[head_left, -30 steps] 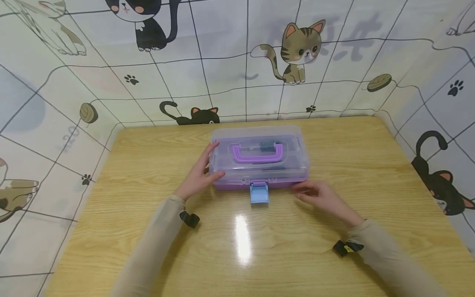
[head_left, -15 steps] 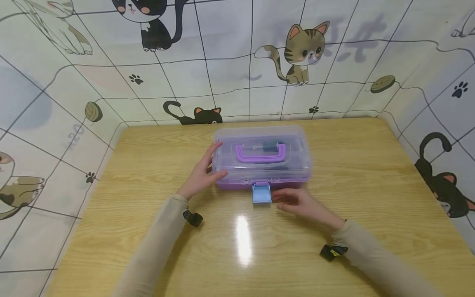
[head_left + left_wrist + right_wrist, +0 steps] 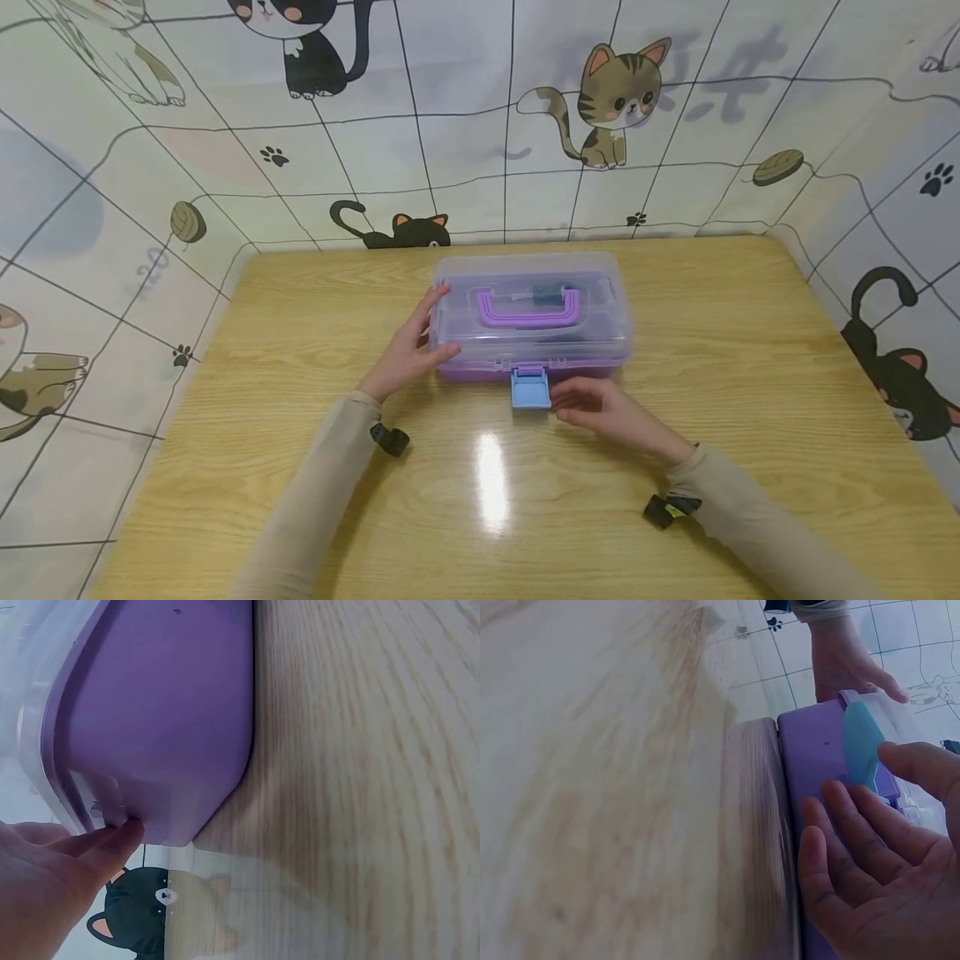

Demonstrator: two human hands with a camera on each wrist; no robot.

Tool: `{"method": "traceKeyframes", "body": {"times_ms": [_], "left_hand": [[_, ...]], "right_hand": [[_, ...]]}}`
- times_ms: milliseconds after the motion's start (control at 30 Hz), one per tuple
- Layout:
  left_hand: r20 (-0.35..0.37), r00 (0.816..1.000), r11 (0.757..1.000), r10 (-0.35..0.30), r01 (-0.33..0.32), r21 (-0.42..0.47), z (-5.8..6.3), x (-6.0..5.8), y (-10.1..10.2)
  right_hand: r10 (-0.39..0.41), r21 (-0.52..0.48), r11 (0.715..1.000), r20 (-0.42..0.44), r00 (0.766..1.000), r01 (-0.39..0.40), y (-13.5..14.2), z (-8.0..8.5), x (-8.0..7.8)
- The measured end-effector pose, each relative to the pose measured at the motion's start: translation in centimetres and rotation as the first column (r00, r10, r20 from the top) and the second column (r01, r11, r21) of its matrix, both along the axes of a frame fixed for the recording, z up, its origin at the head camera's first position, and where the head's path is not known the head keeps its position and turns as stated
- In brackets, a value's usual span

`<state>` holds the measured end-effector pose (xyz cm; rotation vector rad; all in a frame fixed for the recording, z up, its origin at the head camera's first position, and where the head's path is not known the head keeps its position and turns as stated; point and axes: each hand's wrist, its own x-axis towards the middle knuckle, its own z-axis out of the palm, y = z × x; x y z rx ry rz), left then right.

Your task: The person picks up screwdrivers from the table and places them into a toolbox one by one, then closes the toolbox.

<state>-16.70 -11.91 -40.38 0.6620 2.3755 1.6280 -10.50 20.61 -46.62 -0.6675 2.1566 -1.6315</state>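
Note:
A purple plastic box (image 3: 465, 374) with a clear lid (image 3: 457, 321) stands on the table. On the lid is a purple carrying handle (image 3: 528, 319). My left hand (image 3: 408, 354) holds the box's left end; its thumb lies over the lid's front corner, and other fingertips press the end wall in the left wrist view. The light blue latch (image 3: 531, 390) sticks out from the front, swung away from the lid. Close beside its right edge is my right hand (image 3: 611, 412), fingers loosely bent. In the right wrist view its thumb and fingertips come right up to the latch.
Through the lid shows a dark teal item (image 3: 549, 294), its kind unclear. Wood-grain table (image 3: 360, 517) surrounds the box. A cat-printed sheet (image 3: 465, 150) rises behind the table and along both sides. Each wrist wears a small black camera.
My right hand has slid left along the box's front, from near its right corner to the latch. The left hand keeps its place on the box.

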Motion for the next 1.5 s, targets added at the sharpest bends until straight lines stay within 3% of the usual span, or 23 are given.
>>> {"method": "traceKeyframes", "body": {"times_ms": [267,500,800,1267,1500], "left_hand": [[0.009,1.0,1.0,-0.007,0.007,0.006,-0.1,-0.1,-0.1],[0.005,1.0,1.0,-0.007,0.007,0.004,-0.2,-0.1,-0.1],[0.015,1.0,1.0,-0.008,0.008,-0.006,-0.3,-0.1,0.0],[0.008,1.0,1.0,-0.01,0.011,-0.004,-0.4,-0.2,0.0],[-0.001,1.0,1.0,-0.001,0.001,0.003,-3.4,-1.8,-0.6]], "right_hand": [[-0.111,0.016,0.994,0.038,0.993,0.11,-0.8,0.9,-0.1],[-0.15,0.007,0.989,0.039,0.988,0.15,-1.2,1.3,-0.3],[-0.247,-0.059,0.967,0.04,0.968,0.249,-2.2,1.8,-0.7],[-0.336,0.072,0.941,0.083,0.938,0.33,-3.0,3.0,-0.9],[-0.315,0.073,0.949,0.178,0.932,0.307,-3.2,3.0,-0.9]]}}
